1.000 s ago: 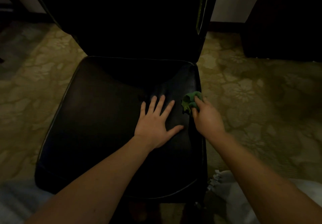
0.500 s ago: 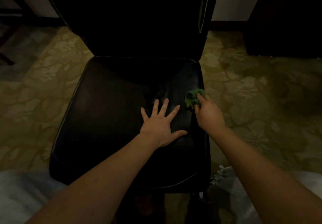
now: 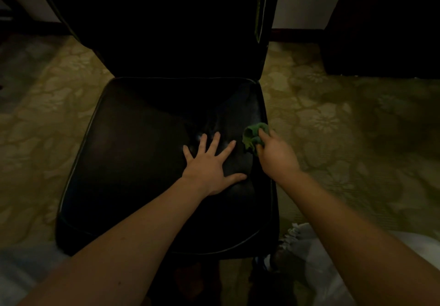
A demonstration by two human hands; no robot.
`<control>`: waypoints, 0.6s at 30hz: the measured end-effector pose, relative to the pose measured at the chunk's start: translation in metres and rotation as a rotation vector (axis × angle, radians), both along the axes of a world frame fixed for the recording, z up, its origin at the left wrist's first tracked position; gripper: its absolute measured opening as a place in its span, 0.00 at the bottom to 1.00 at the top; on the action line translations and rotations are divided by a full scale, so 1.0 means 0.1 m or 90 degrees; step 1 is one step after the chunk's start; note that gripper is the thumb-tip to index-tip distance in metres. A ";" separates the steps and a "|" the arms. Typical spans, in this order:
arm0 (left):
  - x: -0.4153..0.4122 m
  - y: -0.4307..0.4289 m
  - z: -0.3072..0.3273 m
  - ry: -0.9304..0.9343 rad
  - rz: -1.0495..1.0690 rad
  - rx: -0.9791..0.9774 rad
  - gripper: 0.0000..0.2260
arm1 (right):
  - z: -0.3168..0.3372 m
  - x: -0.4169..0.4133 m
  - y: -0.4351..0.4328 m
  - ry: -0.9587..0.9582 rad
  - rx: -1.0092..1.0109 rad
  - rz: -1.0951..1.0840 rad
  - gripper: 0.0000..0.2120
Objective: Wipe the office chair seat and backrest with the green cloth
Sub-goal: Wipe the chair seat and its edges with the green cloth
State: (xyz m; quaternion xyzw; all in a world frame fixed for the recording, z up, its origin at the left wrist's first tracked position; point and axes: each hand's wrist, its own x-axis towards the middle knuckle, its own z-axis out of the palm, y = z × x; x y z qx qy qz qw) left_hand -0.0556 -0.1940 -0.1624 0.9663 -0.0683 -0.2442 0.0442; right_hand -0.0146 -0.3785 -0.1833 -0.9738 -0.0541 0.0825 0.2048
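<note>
We've got the green cloth (image 3: 252, 136) bunched at the 3 o'clock edge of the black leather seat (image 3: 142, 162), touching the leather right by the piping. Our right hand (image 3: 277, 155) pinches it, fingers curled round the wad. Our left hand (image 3: 209, 167) lies flat w/ fingers spread, palm pressed on the seat just beside the cloth at its 9 o'clock, prob. bracing the chair.

Progress, as we judge it: we're on the seat pass, working the right margin. The light is too dim to tell which parts of the leather are already wiped, as we see only a faint sheen near our left fingertips. The 9 o'clock half and front edge at 6 o'clock prob. need strokes. The backrest (image 3: 178, 31), at 12 o'clock, has nothing touching it, so we count it as left to do. Patterned carpet (image 3: 345, 139) surrounds the chair.
</note>
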 end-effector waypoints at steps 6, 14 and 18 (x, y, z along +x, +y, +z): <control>0.00 0.00 -0.03 -0.008 0.000 0.007 0.42 | -0.02 -0.33 -0.06 0.035 -0.024 0.013 0.26; 0.04 -0.04 -0.04 0.000 0.018 0.012 0.42 | -0.08 -0.07 -0.03 0.004 0.030 0.012 0.25; 0.04 -0.05 -0.02 -0.005 0.013 0.008 0.42 | -0.04 -0.41 -0.11 0.013 0.030 0.028 0.25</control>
